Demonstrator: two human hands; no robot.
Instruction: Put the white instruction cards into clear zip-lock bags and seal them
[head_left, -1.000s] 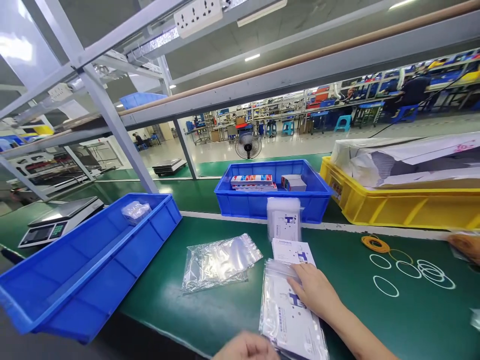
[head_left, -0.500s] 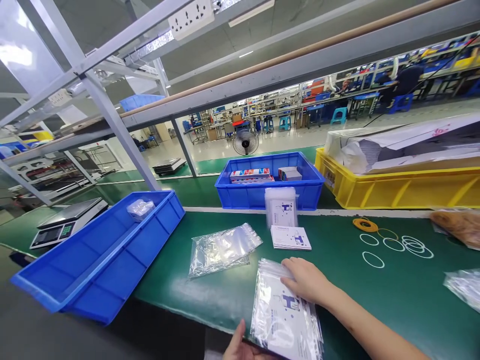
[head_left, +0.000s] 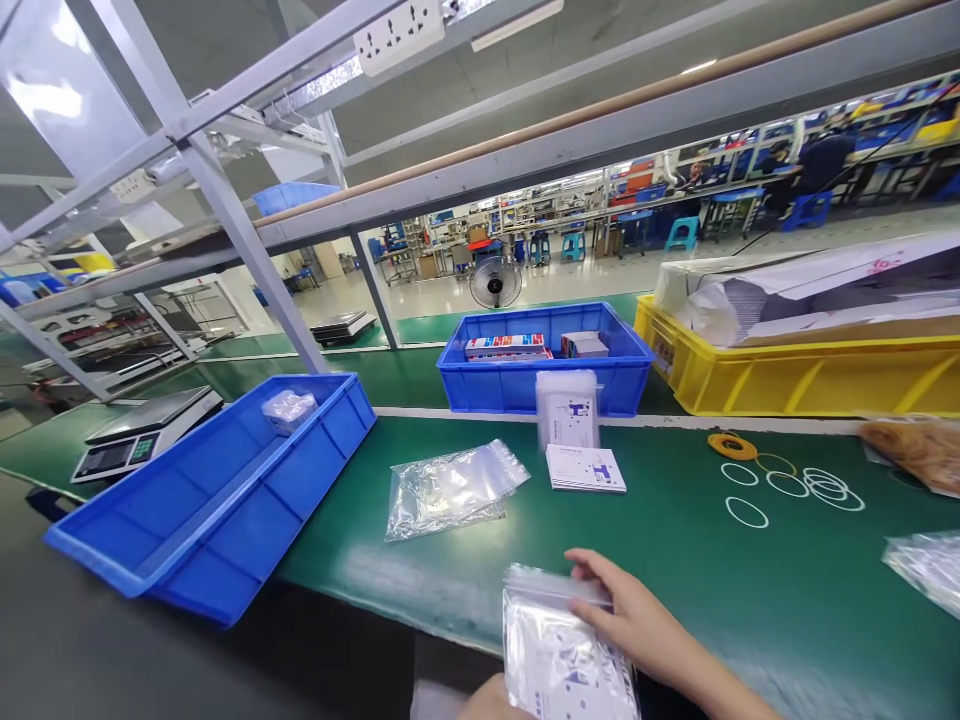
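A stack of clear zip bags with white printed booklets inside (head_left: 566, 660) is held at the near table edge, its zip ends pointing away from me. My left hand (head_left: 495, 700) grips its lower left side, with most of the fingers hidden behind the bags. At the upper right corner, my right hand (head_left: 626, 610) has its thumb over the front and its fingers around the far side. Beyond lie a small pile of white booklets (head_left: 586, 468) and a bagged stack (head_left: 568, 410) leaning against a blue bin. Flat clear bags (head_left: 457, 488) lie to the left.
The blue bin (head_left: 544, 388) holds small boxes. A long blue bin (head_left: 225, 520) and a scale (head_left: 146, 430) stand left. A yellow crate (head_left: 810, 385) is at right, near rubber bands (head_left: 731, 447), white rings (head_left: 825, 488) and more clear bags (head_left: 926, 570). A shelf beam crosses overhead.
The stack has moved toward me and tilted up off the table. My left hand has closed on its lower side, and my right hand has slid to its upper right edge.
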